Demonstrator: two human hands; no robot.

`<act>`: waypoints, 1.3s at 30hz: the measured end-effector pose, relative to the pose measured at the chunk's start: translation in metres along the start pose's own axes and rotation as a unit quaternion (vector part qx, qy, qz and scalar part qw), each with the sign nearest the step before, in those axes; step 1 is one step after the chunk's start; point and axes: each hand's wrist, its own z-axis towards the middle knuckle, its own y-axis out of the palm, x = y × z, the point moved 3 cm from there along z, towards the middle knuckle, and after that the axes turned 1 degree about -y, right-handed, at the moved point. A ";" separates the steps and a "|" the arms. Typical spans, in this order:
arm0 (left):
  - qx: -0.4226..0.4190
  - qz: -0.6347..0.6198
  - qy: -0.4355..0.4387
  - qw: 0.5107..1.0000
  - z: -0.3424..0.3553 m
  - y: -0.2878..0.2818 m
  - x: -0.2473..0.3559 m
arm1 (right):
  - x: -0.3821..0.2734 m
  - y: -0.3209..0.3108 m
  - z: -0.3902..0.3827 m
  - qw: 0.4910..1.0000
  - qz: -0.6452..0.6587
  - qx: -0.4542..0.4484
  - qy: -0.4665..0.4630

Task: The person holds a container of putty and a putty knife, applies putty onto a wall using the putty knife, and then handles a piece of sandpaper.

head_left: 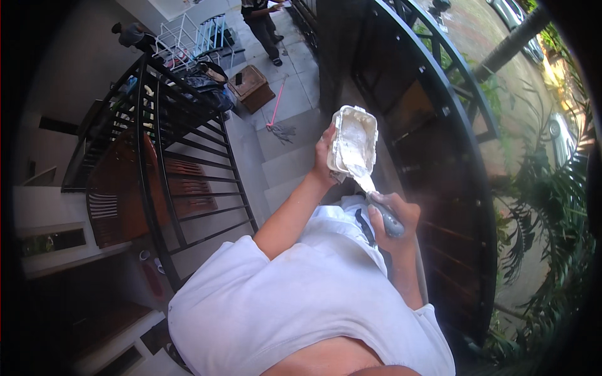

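Tiled floor (307,80), brown box (257,91), mop (274,113) beyond tub (359,113)

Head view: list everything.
tub: one, cream, centre
paste: one, white, in tub
putty knife: one, grey handle, at tub
mop: one, pink handle, upper centre
box: one, brown, beside mop
drying rack: one, white, top left
railing: one, black, left
fence: one, black, right
furniture: unclear count, brown, left
people: two, dark clothes, top
cars: several, pale, right
palm fronds: many, green, right
shirt: one, white, bottom
left hand: one, bare, holding tub
right hand: one, bare, holding putty knife
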 end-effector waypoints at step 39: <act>-0.033 -0.043 0.022 0.998 0.040 -0.016 -0.001 | 0.043 -0.021 -0.014 0.866 0.395 0.249 0.179</act>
